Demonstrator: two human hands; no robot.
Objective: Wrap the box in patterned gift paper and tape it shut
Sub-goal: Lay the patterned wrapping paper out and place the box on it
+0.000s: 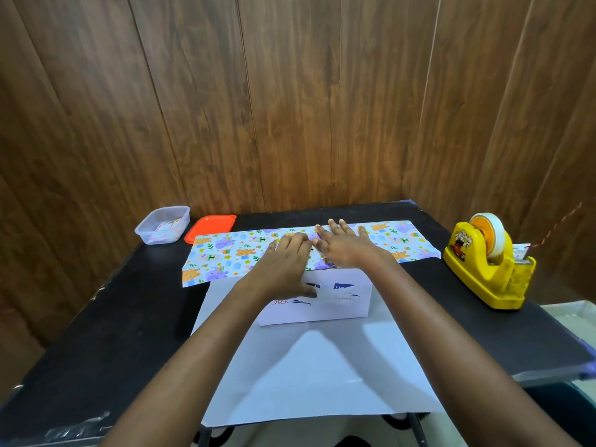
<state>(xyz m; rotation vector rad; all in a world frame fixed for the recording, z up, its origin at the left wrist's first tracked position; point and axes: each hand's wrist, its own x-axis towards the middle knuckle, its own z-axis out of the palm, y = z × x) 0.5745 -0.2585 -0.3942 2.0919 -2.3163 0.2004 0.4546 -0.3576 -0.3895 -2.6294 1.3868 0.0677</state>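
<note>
A white box [335, 304] with blue print stands on the plain white back of the gift paper [309, 366], which spreads toward me over the table's front edge. The paper's far part is folded over the box top, showing its animal pattern [225, 253]. My left hand [283, 262] lies on that fold at the box's top edge, fingers slightly bent, thumb down on the box's front face. My right hand [342, 245] presses flat on the patterned fold, fingers straight and spread.
A yellow tape dispenser [487, 269] stands at the right on the black table [106, 333]. At the back left are a clear plastic tub [163, 224] and its orange lid [211, 228]. A wood-panelled wall closes the back and sides.
</note>
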